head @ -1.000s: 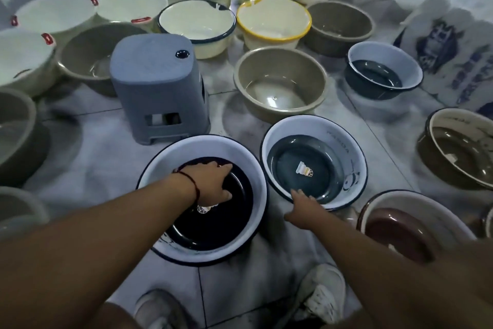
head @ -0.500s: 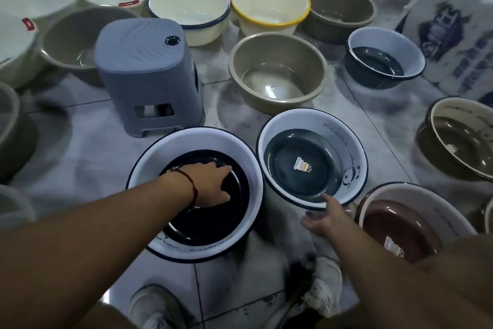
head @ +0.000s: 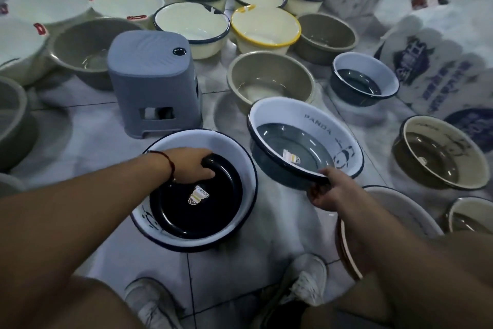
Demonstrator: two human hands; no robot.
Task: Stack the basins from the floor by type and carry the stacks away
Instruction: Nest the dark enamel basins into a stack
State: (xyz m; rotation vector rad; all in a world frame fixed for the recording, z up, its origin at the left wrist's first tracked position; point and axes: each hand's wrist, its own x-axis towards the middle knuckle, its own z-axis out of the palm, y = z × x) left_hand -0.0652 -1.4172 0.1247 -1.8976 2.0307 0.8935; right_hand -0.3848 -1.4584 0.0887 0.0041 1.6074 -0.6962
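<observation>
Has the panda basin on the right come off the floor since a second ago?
Yes. The right hand grips the panda basin by its near rim and has tipped it up, closer to the tan basin behind it.

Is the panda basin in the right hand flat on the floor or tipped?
Tipped. The right hand grips the panda basin by its near rim, which is raised, so its grey underside shows.
</observation>
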